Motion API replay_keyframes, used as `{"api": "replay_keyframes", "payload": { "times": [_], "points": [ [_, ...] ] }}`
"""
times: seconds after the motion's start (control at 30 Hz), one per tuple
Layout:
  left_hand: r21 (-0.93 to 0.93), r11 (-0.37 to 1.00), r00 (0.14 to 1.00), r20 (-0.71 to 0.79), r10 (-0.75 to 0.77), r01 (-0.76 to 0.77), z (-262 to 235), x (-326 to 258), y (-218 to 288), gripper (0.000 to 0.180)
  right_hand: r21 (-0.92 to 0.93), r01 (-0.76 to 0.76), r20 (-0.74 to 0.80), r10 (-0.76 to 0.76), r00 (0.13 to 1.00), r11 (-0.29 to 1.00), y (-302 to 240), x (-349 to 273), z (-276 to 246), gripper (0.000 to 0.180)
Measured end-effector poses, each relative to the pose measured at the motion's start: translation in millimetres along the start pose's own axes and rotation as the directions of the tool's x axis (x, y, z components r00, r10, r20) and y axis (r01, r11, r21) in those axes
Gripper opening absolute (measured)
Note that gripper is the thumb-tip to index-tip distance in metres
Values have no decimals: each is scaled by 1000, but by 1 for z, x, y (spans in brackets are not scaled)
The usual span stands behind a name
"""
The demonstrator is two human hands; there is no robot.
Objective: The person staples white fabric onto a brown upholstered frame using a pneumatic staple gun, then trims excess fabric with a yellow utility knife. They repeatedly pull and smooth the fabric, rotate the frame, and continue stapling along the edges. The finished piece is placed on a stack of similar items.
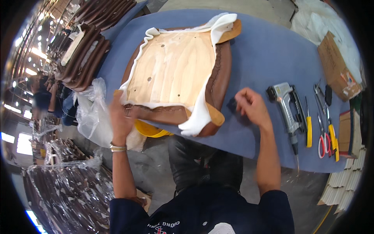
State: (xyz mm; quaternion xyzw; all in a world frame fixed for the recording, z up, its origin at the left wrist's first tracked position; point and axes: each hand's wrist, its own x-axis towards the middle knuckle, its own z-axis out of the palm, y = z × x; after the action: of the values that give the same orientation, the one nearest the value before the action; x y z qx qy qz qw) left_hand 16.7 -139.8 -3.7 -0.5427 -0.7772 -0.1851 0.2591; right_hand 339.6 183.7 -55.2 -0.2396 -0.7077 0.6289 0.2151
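Observation:
A padded chair seat (171, 70) lies underside up on the blue-covered table, its pale wooden board facing me. Brown stitched leather (220, 74) surrounds the board, and white wadding (196, 121) sticks out along the edges, bunched at the right corners. Tan flaps (215, 115) show at the corners. My left hand (121, 119), slightly blurred, is closed around the seat's near left corner. To the right of the seat, my right hand (251, 107) hovers apart from it with fingers curled in. A dark patch shows by those fingertips; whether they hold anything is unclear.
On the table's right lie a staple gun (286, 109), a yellow-handled screwdriver (309, 128), red-handled scissors (322, 142) and other hand tools. A cardboard box (337, 70) stands beyond. Brown leather pieces (83, 62) are stacked at left, above plastic-wrapped stacks (70, 195). Something yellow (152, 130) shows below the table edge.

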Motion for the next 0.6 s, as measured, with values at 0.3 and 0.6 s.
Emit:
{"api": "replay_keyframes", "payload": {
  "times": [0.3,0.6],
  "points": [
    [-434,901,981,174,84,-1,64,25,200,67,-161,253,-287,-291,913,954,13,23,1,17],
    [-851,506,989,101,-105,141,-89,28,161,58,-106,860,551,-690,469,500,-144,-13,52,96]
  ]
}}
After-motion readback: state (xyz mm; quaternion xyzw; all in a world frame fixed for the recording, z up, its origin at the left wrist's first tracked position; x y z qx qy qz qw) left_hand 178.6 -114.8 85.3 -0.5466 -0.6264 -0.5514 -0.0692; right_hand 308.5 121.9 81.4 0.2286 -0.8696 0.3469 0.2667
